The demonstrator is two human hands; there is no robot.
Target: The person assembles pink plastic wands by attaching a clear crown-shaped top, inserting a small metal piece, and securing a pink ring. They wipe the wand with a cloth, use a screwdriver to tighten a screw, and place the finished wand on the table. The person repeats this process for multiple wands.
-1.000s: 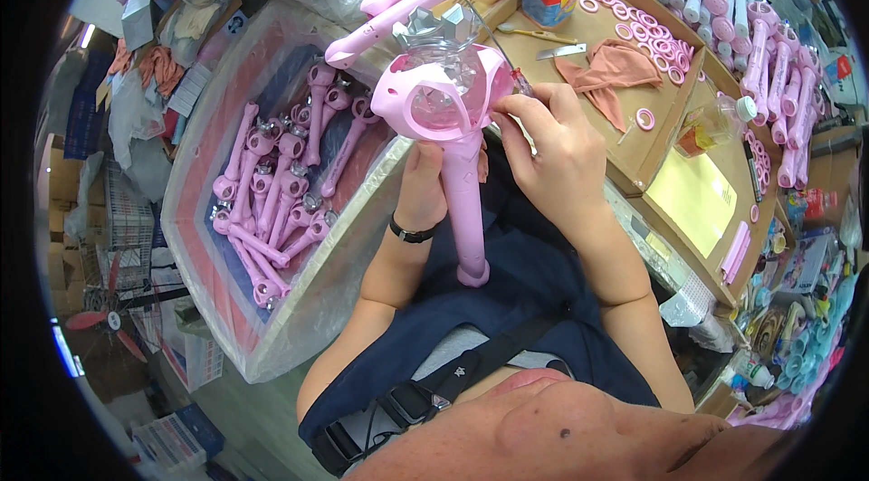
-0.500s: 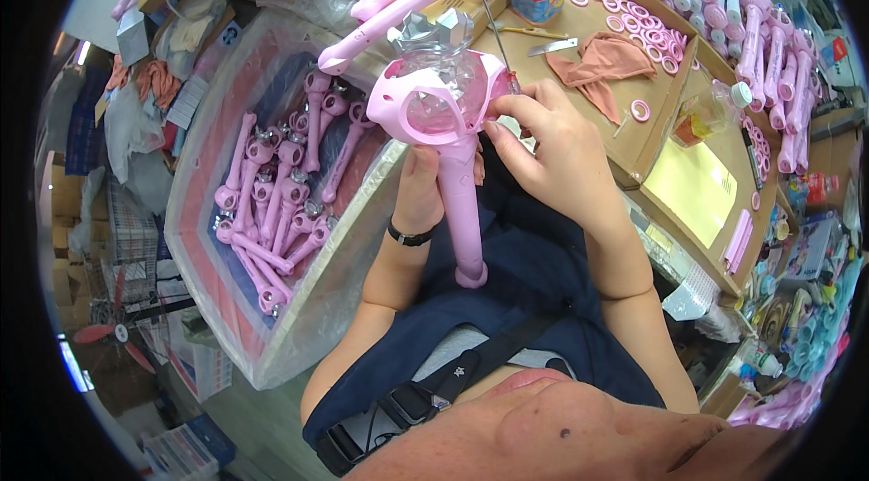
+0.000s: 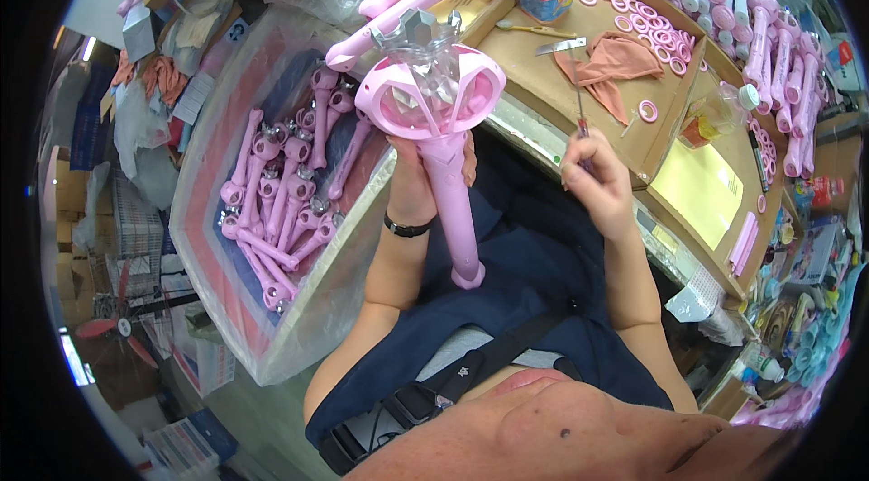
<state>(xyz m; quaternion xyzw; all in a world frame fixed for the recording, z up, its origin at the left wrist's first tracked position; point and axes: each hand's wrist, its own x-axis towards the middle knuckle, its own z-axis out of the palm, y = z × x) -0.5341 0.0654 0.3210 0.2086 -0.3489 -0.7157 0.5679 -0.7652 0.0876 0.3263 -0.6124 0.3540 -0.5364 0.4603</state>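
one pink wand (image 3: 450, 187) is clamped in left hand (image 3: 409, 184) — fingers wrapped behind handle, below head. thin-shafted tool (image 3: 582, 129) is gripped in curled right hand (image 3: 599, 173), apart from wand. smaller-looking wands (image 3: 284, 196) are heaped left of left hand; orange cloth (image 3: 623, 67) is seen beyond right hand.

We note smooth pink plastic with a satin sheen on the wand (image 3: 447, 178); its faceted crown (image 3: 421, 42) looks like clear, glossy plastic. We identify bare metal on the thin shaft of the tool (image 3: 580, 112). We read matt brown cardboard in the tray (image 3: 534, 74), soft creased fabric in the cloth (image 3: 625, 60), smooth yellow paper in the sheet (image 3: 692, 191), and wrinkled, shiny plastic film over the bin (image 3: 303, 332).
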